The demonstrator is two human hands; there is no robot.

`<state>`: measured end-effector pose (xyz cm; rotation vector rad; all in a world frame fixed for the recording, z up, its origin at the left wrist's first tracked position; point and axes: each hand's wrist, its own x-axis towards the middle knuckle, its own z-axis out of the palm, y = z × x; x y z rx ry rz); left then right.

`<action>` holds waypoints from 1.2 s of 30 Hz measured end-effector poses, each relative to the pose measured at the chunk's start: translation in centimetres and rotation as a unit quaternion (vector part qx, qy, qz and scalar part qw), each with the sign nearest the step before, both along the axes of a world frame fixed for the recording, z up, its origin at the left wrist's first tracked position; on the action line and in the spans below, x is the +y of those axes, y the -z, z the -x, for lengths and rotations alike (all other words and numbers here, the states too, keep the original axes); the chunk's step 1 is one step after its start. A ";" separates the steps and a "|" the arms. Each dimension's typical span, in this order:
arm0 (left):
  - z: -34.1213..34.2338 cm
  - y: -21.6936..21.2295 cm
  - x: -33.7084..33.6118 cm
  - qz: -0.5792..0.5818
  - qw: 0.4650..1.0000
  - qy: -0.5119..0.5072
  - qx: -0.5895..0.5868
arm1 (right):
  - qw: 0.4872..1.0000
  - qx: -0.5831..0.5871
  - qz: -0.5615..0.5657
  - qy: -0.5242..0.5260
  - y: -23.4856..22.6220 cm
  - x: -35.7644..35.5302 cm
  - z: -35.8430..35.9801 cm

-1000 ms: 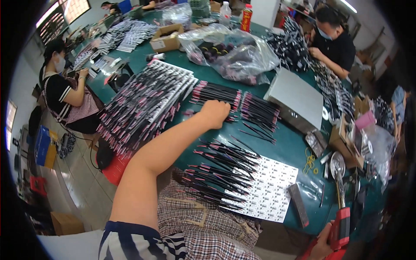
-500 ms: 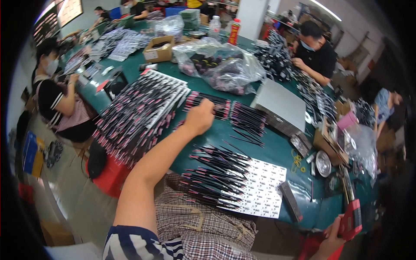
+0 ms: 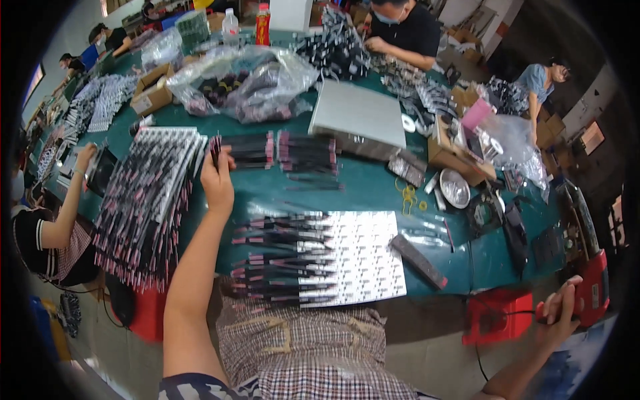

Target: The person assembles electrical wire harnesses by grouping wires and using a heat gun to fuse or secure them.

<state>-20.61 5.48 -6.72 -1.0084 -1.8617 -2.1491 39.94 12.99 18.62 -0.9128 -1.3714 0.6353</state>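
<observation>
L hand: above table's L half, grasping a few dark wires w/ pink tips btwn thumb & fingers.
R hand: near R, fingers curled, apparently round the red tool; blur at the rim hides the exact grip.
Printed sheet: white, near edge of green table; black wires lie over its L part, ends jutting past L edge.
Dark bar: slanted, at sheet's R edge.
Wire rows: two, far of sheet, just R of L hand.
Sheet stack: wire-laden, close L of L hand, crowding that side.
Metal box: R of rows, blocking that side.
Clear bag: filled, far of rows, in the way there.
Rubber bands: yellow, R, near round dish.
Co-worker: far side, dark top.
</observation>
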 end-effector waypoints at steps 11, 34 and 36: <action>-0.6 -7.2 0.9 0.183 0.976 0.092 0.073 | 0.979 -0.066 0.055 -0.186 1.3 3.0 0.0; -12.6 -6.3 7.0 0.529 0.766 0.354 0.090 | 0.882 0.001 0.428 -0.195 13.4 0.3 14.2; -12.7 -6.7 7.1 0.533 0.764 0.356 0.073 | 0.891 -0.008 0.424 -0.159 13.7 0.3 15.2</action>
